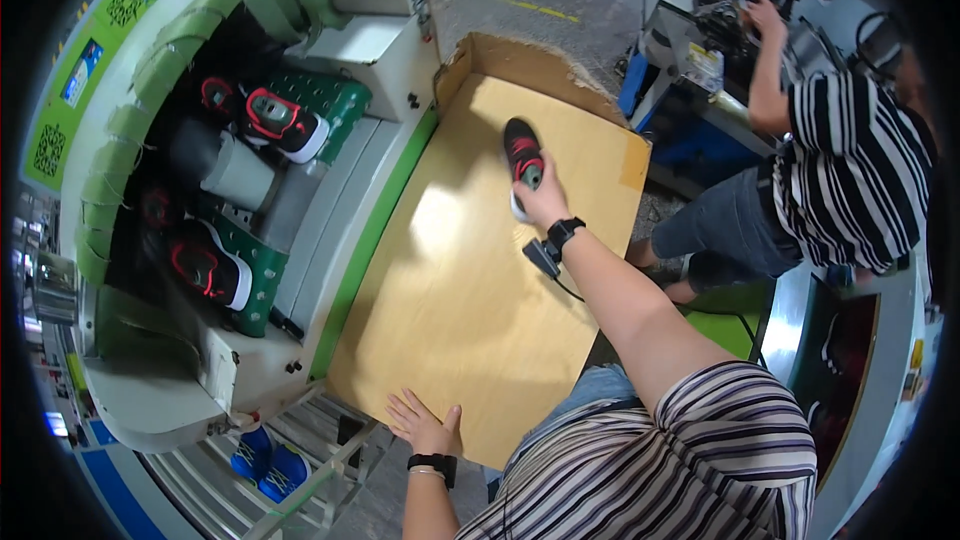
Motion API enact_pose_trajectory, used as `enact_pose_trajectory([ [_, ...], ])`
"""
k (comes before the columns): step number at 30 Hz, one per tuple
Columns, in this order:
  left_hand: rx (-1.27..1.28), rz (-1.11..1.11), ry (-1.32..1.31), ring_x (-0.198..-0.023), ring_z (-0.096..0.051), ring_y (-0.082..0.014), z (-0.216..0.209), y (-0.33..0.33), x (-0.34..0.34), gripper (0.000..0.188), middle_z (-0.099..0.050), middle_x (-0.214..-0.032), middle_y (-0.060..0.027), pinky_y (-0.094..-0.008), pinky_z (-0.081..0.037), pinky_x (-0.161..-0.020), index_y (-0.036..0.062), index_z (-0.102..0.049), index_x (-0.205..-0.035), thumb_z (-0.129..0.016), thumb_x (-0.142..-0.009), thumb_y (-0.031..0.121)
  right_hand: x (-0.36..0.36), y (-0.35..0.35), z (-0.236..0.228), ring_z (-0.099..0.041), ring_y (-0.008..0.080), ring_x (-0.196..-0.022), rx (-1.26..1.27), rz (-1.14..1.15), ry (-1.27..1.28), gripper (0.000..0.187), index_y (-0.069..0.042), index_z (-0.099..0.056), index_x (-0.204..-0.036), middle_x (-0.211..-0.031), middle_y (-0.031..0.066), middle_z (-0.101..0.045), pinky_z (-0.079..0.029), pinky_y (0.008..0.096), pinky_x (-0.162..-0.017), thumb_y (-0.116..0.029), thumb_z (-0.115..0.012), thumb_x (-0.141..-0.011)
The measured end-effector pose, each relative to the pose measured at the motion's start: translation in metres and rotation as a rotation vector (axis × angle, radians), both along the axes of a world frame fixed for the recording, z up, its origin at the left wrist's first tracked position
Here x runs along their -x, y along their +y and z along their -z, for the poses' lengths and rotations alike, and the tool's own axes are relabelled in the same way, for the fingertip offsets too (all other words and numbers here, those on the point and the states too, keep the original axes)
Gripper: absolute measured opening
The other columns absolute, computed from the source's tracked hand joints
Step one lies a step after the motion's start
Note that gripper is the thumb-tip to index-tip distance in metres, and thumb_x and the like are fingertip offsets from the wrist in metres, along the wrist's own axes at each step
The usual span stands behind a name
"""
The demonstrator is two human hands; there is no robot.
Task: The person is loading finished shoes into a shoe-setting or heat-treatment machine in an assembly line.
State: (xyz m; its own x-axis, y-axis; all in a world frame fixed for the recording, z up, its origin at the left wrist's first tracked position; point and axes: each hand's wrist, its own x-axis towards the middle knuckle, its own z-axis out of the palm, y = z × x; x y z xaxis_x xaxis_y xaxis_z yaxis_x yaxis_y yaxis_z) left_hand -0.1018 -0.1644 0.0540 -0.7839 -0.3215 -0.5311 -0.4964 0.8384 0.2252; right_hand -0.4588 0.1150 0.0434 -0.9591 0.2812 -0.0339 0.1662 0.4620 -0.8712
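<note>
A black sneaker with red laces and a white sole (519, 148) is in my right hand (543, 197), over the far part of a light wooden tabletop (470, 310). My fingers wrap its heel end, where a grey-green piece shows in the opening; the toe points away from me. Down at the near left edge of the tabletop, my left hand (424, 427) rests with its fingers spread and nothing in it. Left of the table, a white machine (390, 65) holds more sneakers of this kind, among them one on an upper green perforated plate (345, 105) and one (212, 265) lower down.
A raised cardboard edge (545, 75) borders the table's far end. Blue shoes (270, 465) lie on a metal rack (345, 460) below the machine. At the right, another person in a striped shirt (850, 165) stands at a cluttered workbench (690, 60).
</note>
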Motion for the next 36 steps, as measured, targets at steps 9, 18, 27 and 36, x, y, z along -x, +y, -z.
enact_pose_trajectory([
  [9,0.009,0.015,-0.047,-0.142,0.013,-0.0469,0.007,-0.013,-0.001,0.128,0.016,-0.154,-0.0286,-0.0654,-0.004,-0.109,0.003,0.009,-0.15,-0.074,-0.07,0.058,-0.193,0.0,-0.048,-0.053,0.0332,-0.118,0.165,-0.916,-0.161,0.077,-0.009,-0.038,-0.141,-0.128,0.0216,-0.053,-0.043,0.037,-0.099,-0.004,-0.067,-0.07],
  [18,0.094,0.257,-0.166,-0.142,0.013,-0.0474,0.0,-0.014,-0.01,0.153,0.018,-0.152,-0.0313,-0.0664,-0.008,-0.109,0.0036,0.018,-0.148,-0.079,-0.05,0.069,-0.309,0.012,-0.05,-0.053,0.0389,-0.116,-0.084,-0.667,-0.153,0.072,-0.004,-0.043,-0.137,-0.124,0.0223,-0.057,-0.043,0.0416,-0.099,-0.027,-0.075,-0.076],
  [27,0.095,0.277,-0.109,-0.142,0.012,-0.0476,0.012,-0.028,-0.008,0.152,0.017,-0.152,-0.0305,-0.0676,-0.008,-0.109,0.0063,0.019,-0.148,-0.077,-0.051,0.073,-0.465,0.063,0.026,-0.053,0.0372,-0.118,-0.533,-0.284,-0.296,0.055,-0.006,-0.056,-0.127,-0.125,0.0227,-0.057,-0.043,0.0418,-0.101,-0.033,-0.066,-0.08],
  [36,0.025,0.243,-0.098,-0.142,0.017,-0.044,0.001,-0.033,-0.013,0.149,0.023,-0.153,-0.0253,-0.0685,-0.003,-0.108,0.0093,0.02,-0.149,-0.078,-0.053,0.07,-0.599,0.145,0.125,-0.06,0.0349,-0.107,-0.626,-0.463,-1.067,0.036,-0.014,-0.068,-0.109,-0.106,0.0183,-0.066,-0.048,0.0435,-0.091,-0.038,-0.055,-0.084],
])
